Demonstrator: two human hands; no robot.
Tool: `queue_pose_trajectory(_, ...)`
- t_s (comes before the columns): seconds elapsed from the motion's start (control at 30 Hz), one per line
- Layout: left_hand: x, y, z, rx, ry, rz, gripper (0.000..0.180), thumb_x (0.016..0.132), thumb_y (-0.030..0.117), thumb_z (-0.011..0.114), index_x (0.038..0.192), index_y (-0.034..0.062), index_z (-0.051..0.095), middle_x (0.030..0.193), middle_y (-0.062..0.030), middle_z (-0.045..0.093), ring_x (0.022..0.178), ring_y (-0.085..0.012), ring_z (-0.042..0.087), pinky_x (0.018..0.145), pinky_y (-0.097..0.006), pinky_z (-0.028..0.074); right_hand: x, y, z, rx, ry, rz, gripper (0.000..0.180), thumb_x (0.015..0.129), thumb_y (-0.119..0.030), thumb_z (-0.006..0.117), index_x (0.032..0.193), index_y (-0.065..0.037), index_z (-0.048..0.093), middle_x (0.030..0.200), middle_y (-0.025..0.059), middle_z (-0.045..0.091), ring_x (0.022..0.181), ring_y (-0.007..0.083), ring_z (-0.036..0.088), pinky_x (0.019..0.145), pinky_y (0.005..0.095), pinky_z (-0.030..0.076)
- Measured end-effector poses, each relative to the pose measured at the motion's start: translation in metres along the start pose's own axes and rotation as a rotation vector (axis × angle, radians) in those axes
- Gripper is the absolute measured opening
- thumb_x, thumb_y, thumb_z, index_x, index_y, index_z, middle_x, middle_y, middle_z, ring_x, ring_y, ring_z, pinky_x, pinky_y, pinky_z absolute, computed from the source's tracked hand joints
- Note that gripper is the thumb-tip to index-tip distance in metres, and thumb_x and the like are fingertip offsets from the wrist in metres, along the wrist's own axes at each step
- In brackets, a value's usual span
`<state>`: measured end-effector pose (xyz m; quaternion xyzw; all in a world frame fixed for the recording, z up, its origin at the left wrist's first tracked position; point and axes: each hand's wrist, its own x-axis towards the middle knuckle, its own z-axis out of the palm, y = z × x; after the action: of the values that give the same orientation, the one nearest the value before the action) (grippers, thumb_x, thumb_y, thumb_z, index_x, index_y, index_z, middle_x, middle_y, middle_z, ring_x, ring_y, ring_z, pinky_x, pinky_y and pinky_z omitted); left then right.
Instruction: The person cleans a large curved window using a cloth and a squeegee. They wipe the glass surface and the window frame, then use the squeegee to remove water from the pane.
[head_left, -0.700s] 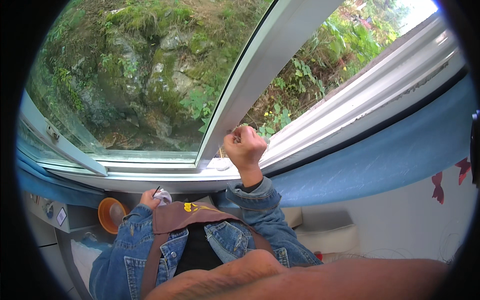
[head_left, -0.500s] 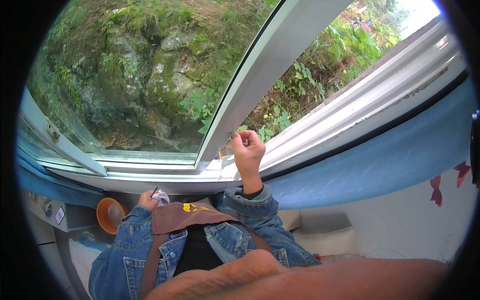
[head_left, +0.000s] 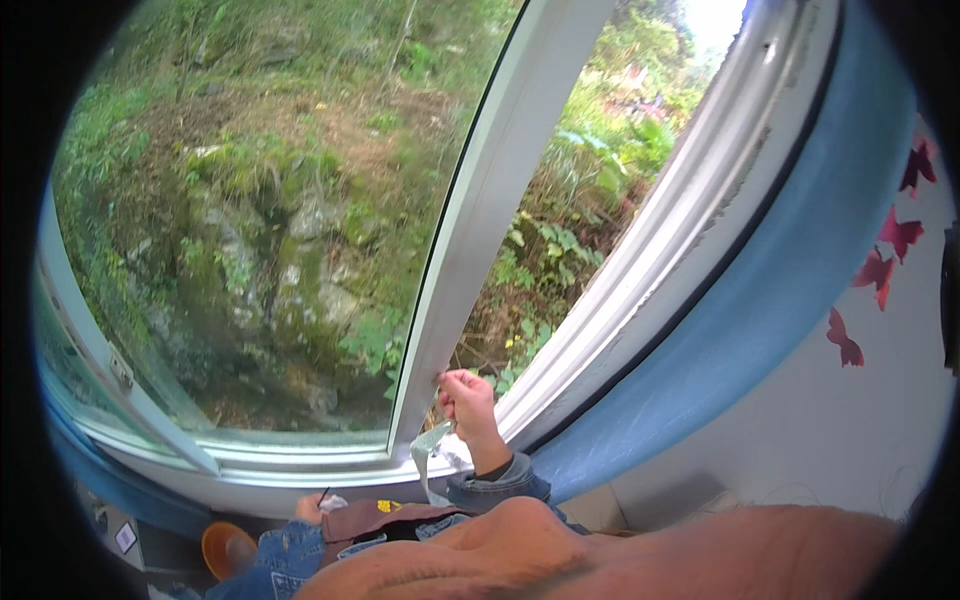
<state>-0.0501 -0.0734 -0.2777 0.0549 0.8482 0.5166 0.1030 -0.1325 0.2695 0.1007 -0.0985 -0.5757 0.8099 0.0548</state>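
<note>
A small pale square label point(head_left: 125, 537) sits on a grey surface at the lower left, near an orange round bowl point(head_left: 226, 546), and dark red butterfly-shaped stickers point(head_left: 880, 270) dot the pale wall on the right beside a blue band of trim point(head_left: 760, 300). The right hand point(head_left: 468, 400) is raised at the white window frame point(head_left: 480, 230), forearm in a denim sleeve point(head_left: 500, 487) rising from below, wrist bent, its grip pinched on the top of a pale, translucent strip point(head_left: 432, 447) that hangs down along the foot of the frame to the sill. The left hand point(head_left: 310, 506) lies low at the sill, mostly hidden; a thin dark stick-like thing juts from it, but whether its grip is pressed together or spread cannot be told. A brown cloth piece point(head_left: 375, 518) lies just beside it.
</note>
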Motion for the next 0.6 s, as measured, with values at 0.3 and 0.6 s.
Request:
queue_pose_trajectory(0.3,0.016,0.021,-0.005,-0.003,-0.013,-0.084,0.034,0.066,0.017,0.075,0.098,0.0090,0.070,0.086,-0.0139,0.070,0.082,-0.0240,0.068,0.075,-0.036,0.052,0.011,0.016,0.002,0.163,-0.065,0.014,0.012,0.086,-0.012,0.061,0.095,-0.007,0.056,0.063,0.0010,0.052,0.043,0.0037,0.040,0.034,0.0160,0.025)
queue_pose_trajectory(0.6,0.029,0.017,-0.006,-0.034,-0.016,-0.076,0.036,0.065,0.017,0.076,0.099,0.0070,0.069,0.088,-0.0145,0.070,0.083,-0.0237,0.068,0.075,-0.035,0.052,0.011,0.017,0.005,0.210,-0.102,-0.070,0.008,0.085,-0.007,0.059,0.092,-0.004,0.055,0.057,0.0032,0.052,0.037,0.0083,0.040,0.033,0.0213,0.028)
